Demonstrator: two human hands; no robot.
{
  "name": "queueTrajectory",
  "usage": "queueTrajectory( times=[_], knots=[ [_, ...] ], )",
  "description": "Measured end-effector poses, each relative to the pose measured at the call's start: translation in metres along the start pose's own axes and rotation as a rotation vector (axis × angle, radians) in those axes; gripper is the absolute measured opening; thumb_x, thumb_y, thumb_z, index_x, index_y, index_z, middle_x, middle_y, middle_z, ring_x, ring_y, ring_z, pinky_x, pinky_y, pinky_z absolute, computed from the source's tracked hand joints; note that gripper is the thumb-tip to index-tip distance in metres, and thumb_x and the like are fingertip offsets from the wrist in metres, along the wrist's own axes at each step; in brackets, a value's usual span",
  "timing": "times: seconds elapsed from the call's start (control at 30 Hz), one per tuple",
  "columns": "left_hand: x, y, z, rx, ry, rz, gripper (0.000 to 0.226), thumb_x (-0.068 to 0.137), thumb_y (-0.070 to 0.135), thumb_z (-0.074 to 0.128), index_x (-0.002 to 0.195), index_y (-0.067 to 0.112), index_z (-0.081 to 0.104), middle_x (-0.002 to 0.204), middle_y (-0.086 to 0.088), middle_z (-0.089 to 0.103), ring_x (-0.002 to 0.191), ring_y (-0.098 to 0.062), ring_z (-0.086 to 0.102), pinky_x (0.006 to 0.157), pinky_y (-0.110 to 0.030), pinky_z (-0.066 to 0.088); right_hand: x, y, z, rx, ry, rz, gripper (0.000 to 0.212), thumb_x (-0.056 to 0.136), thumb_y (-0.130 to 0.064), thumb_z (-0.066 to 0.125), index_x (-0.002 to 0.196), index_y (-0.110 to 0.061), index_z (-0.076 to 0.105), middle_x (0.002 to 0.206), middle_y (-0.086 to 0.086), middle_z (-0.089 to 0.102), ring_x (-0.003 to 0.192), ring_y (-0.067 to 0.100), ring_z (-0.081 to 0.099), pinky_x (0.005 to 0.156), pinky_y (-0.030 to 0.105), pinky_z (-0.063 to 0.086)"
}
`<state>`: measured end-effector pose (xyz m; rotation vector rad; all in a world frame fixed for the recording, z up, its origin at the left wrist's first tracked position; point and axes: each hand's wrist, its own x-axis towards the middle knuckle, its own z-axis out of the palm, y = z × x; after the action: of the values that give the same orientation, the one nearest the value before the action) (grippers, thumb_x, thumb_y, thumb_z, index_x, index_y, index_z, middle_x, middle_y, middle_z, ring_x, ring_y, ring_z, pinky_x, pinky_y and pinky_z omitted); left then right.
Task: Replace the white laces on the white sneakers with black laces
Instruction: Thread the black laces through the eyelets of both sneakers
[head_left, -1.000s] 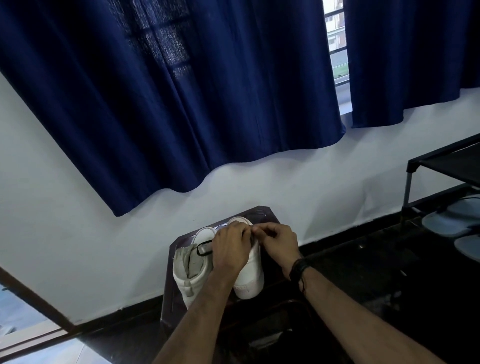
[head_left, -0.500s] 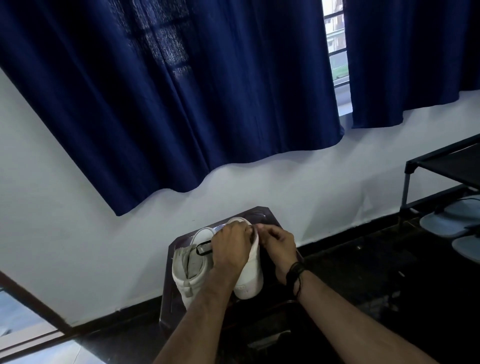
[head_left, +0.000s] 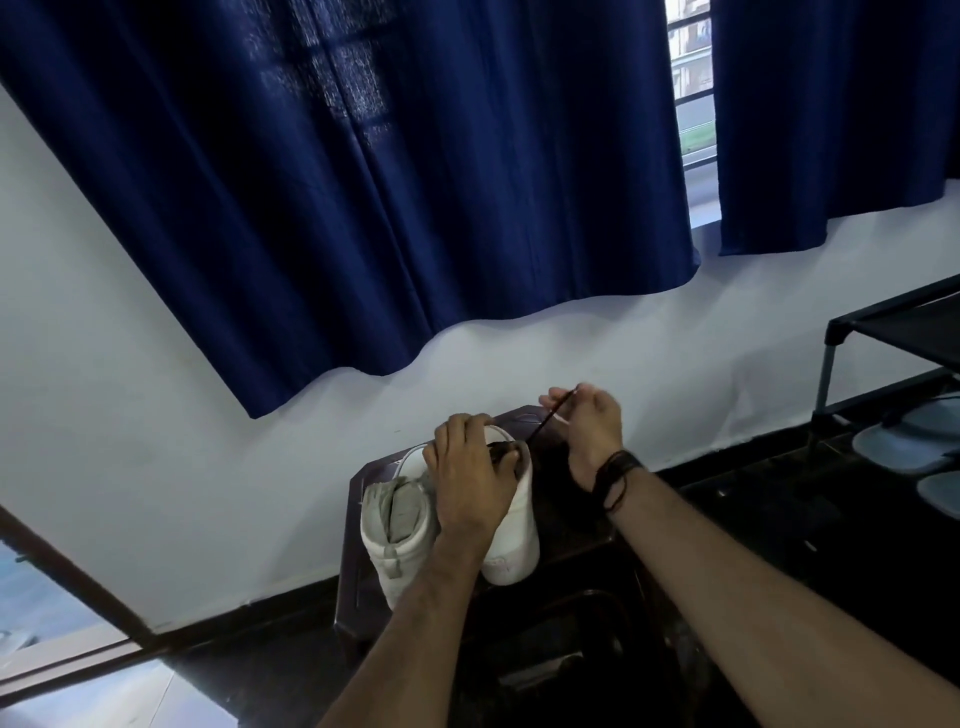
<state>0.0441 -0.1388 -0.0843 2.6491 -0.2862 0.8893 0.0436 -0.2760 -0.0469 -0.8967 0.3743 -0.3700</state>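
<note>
The two sneakers are white: the left sneaker (head_left: 400, 540) looks greyish and dull along its tongue and collar, while the right sneaker (head_left: 514, 540) is a cleaner, plain white. The lace (head_left: 545, 423) drawn up from it is black. The small table (head_left: 358, 571) under them is a very dark brown, glossy. A black band (head_left: 613, 470) circles the right wrist. The curtains (head_left: 363, 182) are deep navy blue without pattern, the wall (head_left: 156, 441) pale bluish white, the floor (head_left: 779, 499) black, the shoe rack (head_left: 893, 332) black, and the slippers (head_left: 914, 441) on it light grey-blue.
</note>
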Motion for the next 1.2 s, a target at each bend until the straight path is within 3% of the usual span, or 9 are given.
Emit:
queueTrajectory(
  times=[0.07, 0.17, 0.23, 0.3, 0.5, 0.63, 0.8, 0.97, 1.2],
  knots=[
    [-0.003, 0.003, -0.002, 0.008, 0.066, -0.023, 0.057, 0.070, 0.050, 0.070, 0.118, 0.021, 0.057, 0.120, 0.003, 0.052, 0.117, -0.020, 0.046, 0.098, -0.038, 0.034, 0.005, -0.031, -0.002, -0.067, -0.075, -0.092, 0.022, 0.106, -0.019, 0.032, 0.088, -0.014, 0.045, 0.074, 0.002, 0.059, 0.059, 0.016, 0.053, 0.059, 0.026, 0.048],
    [-0.004, 0.006, -0.006, -0.007, 0.123, -0.078, 0.070, 0.067, 0.065, 0.057, 0.121, 0.021, 0.053, 0.124, 0.001, 0.048, 0.119, -0.020, 0.043, 0.098, -0.037, 0.033, 0.007, -0.059, -0.014, -1.053, -0.343, -0.548, 0.009, 0.099, -0.019, 0.045, 0.096, -0.017, 0.053, 0.090, 0.000, 0.062, 0.077, 0.016, 0.058, 0.070, 0.026, 0.046],
    [-0.005, 0.006, -0.008, -0.022, 0.109, -0.116, 0.075, 0.065, 0.066, 0.055, 0.122, 0.018, 0.050, 0.125, -0.002, 0.046, 0.119, -0.022, 0.041, 0.099, -0.038, 0.034, -0.002, -0.066, -0.018, -1.771, -0.559, -0.635, 0.023, 0.096, -0.037, 0.050, 0.108, -0.019, 0.057, 0.103, 0.002, 0.063, 0.095, 0.025, 0.062, 0.079, 0.034, 0.046],
    [-0.006, 0.006, -0.007, -0.007, 0.081, -0.156, 0.073, 0.064, 0.057, 0.062, 0.123, 0.015, 0.049, 0.123, -0.004, 0.046, 0.117, -0.024, 0.042, 0.098, -0.038, 0.037, -0.014, -0.069, -0.018, -2.118, -0.638, -0.645, 0.033, 0.097, -0.046, 0.045, 0.115, -0.023, 0.061, 0.109, 0.005, 0.066, 0.101, 0.027, 0.062, 0.080, 0.034, 0.045],
    [-0.012, 0.005, -0.008, -0.032, 0.030, -0.364, 0.071, 0.055, 0.014, 0.074, 0.119, 0.010, 0.045, 0.117, -0.011, 0.048, 0.109, -0.031, 0.047, 0.093, -0.038, 0.038, -0.016, -0.077, -0.013, -1.403, -0.470, -0.479, 0.031, 0.095, -0.022, 0.050, 0.068, -0.032, 0.065, 0.067, -0.016, 0.064, 0.075, 0.010, 0.061, 0.070, 0.024, 0.049],
    [-0.014, 0.013, -0.014, -0.042, -0.129, -0.469, 0.054, 0.068, 0.013, 0.064, 0.117, 0.007, 0.041, 0.109, -0.014, 0.061, 0.107, -0.034, 0.055, 0.094, -0.041, 0.038, -0.027, -0.059, -0.015, -1.099, -0.405, -0.303, 0.029, 0.099, -0.021, 0.048, 0.080, -0.017, 0.069, 0.077, -0.005, 0.075, 0.061, -0.005, 0.056, 0.060, 0.016, 0.038],
    [-0.008, 0.014, -0.020, 0.097, -0.286, -0.475, 0.043, 0.084, 0.024, 0.056, 0.122, 0.007, 0.045, 0.115, -0.012, 0.066, 0.108, -0.031, 0.064, 0.091, -0.037, 0.047, -0.022, -0.058, -0.008, -0.911, -0.346, -0.177, 0.029, 0.099, -0.011, 0.045, 0.082, -0.009, 0.069, 0.078, 0.003, 0.075, 0.076, 0.009, 0.062, 0.070, 0.020, 0.051],
    [-0.007, 0.016, -0.022, 0.150, -0.321, -0.479, 0.037, 0.086, 0.029, 0.054, 0.118, 0.010, 0.054, 0.121, -0.009, 0.062, 0.112, -0.029, 0.062, 0.091, -0.037, 0.048, -0.021, -0.045, 0.000, -0.739, -0.292, -0.094, 0.027, 0.101, -0.014, 0.046, 0.086, -0.006, 0.067, 0.080, 0.009, 0.072, 0.055, 0.009, 0.060, 0.053, 0.015, 0.046],
    [0.027, -0.007, -0.055, 0.003, -0.765, -0.500, 0.054, 0.068, 0.026, 0.061, 0.122, 0.026, 0.062, 0.114, -0.008, 0.066, 0.106, -0.026, 0.063, 0.079, -0.027, 0.050, -0.025, -0.024, -0.010, -0.866, -0.268, -0.040, 0.035, 0.097, -0.029, 0.050, 0.071, -0.016, 0.068, 0.073, 0.001, 0.066, 0.077, 0.019, 0.058, 0.063, 0.025, 0.040]
  ],
)
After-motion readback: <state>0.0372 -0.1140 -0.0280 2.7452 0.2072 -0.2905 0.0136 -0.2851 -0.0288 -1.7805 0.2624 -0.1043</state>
